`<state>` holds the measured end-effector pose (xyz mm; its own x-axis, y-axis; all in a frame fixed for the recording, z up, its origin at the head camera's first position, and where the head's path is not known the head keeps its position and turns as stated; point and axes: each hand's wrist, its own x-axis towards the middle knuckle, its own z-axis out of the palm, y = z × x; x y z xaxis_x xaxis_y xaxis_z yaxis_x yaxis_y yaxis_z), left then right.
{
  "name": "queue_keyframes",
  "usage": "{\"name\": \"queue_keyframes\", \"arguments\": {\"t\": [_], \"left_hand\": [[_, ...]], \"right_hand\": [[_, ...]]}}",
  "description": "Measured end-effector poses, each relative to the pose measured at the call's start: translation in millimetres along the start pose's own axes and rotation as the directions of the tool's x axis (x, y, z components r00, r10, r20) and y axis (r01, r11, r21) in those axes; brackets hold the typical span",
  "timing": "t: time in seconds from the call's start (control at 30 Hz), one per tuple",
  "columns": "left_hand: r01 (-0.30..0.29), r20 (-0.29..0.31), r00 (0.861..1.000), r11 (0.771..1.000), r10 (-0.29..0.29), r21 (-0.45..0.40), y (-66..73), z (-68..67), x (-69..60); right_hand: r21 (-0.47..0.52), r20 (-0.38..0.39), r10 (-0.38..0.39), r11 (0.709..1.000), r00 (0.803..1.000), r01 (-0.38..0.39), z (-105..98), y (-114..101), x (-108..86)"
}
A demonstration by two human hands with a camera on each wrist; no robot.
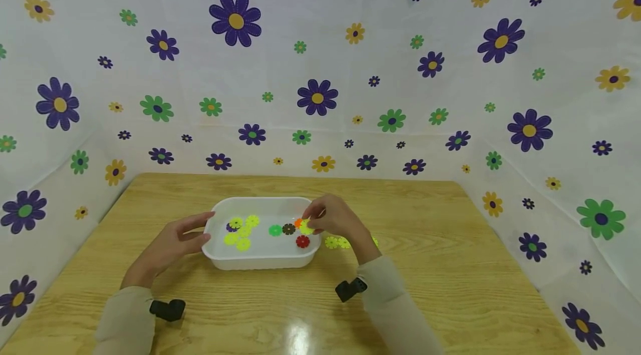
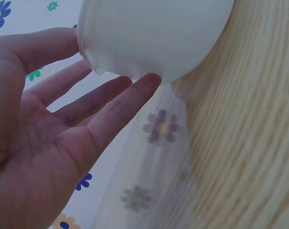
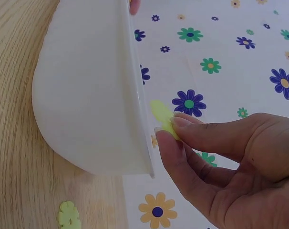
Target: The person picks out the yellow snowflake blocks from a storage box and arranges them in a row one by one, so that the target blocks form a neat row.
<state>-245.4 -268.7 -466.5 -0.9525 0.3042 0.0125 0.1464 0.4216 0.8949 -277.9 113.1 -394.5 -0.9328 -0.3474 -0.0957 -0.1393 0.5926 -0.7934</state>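
Note:
A white plastic tub (image 1: 265, 263) stands on the table with several flower-shaped discs in it. Yellow discs (image 1: 243, 231) lie at its left, partly over a purple one (image 1: 232, 227). Towards the right are a green disc (image 1: 275, 230), a brown disc (image 1: 289, 228), a red disc (image 1: 302, 241) and an orange disc (image 1: 298, 223). My left hand (image 1: 170, 243) touches the tub's left end with spread, mostly straight fingers. At the right end, my right hand (image 1: 334, 218) pinches a yellow flower disc (image 3: 162, 116) between thumb and index finger, above the rim.
More yellow discs (image 1: 338, 242) lie on the wooden table (image 1: 440, 266) right of the tub, partly hidden by the right wrist. A white flower-printed cloth (image 1: 280, 65) hangs behind and along both sides. Each wrist carries a small black camera (image 1: 167, 310).

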Motion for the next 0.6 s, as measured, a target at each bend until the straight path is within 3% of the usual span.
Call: {"name": "queue_keyframes", "arguments": {"t": [0.6], "left_hand": [[-0.003, -0.008, 1.0, 1.0, 0.003, 0.015, -0.6, 0.3, 0.4]], "right_hand": [[0.001, -0.083, 0.051, 0.999, 0.995, -0.051, -31, 31, -21.5]]}}
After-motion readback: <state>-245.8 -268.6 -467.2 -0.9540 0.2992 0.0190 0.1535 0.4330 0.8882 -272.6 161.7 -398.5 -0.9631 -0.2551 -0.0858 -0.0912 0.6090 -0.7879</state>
